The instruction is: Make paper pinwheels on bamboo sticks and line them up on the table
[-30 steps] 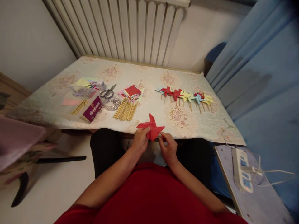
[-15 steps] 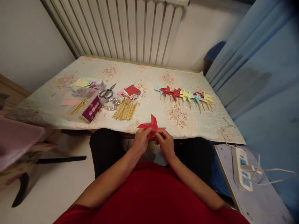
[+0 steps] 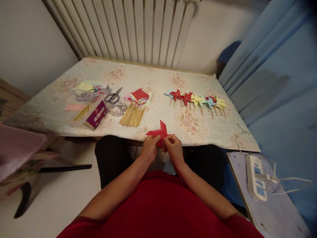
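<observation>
A red paper pinwheel [image 3: 162, 130] is held over the table's front edge, its folded blades pointing up and to both sides. My left hand [image 3: 150, 148] is closed on its left side, the thumb pressed near the centre. Close by, my right hand [image 3: 174, 147] is closed at the pinwheel's lower right, its thumb and forefinger pinched together near the middle. Whether something small sits between those fingertips I cannot make out. No stick shows on this pinwheel.
Several finished pinwheels [image 3: 195, 100] on sticks lie at the right. Left of centre are wooden sticks [image 3: 132, 115], stacked paper squares [image 3: 140, 96], a tub of metal pins [image 3: 118, 108], scissors [image 3: 113, 96] and a purple-sided box [image 3: 97, 115]. A power strip [image 3: 255, 178] lies lower right.
My right hand has moved slightly left, its fingertips nearer the pinwheel's centre, covering more of the right blade. The left hand keeps its hold.
</observation>
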